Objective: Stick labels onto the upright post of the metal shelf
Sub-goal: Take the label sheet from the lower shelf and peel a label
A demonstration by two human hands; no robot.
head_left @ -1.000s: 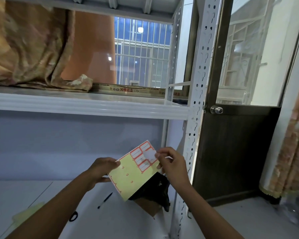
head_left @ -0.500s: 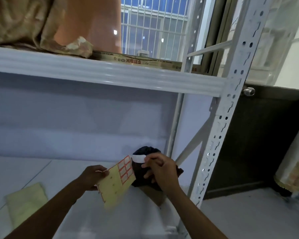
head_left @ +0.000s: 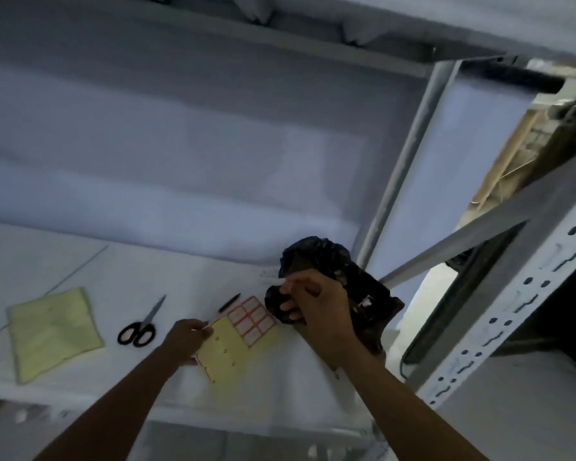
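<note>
Dim white shelf board (head_left: 80, 261) underneath, blurred by motion. Pinches the label sheet (head_left: 236, 337) by its edge with the left hand (head_left: 187, 337), low over the board. Curls the right hand (head_left: 316, 307) in a pinch before a black bag (head_left: 316, 257); no label discernible there, grip unclear. Risks a peeled label folding onto itself before reaching the upright post (head_left: 512, 314), off right.

The left hand (head_left: 188, 337) and right hand (head_left: 316, 304) are bare, as are both slim forearms (head_left: 113, 404).
</note>
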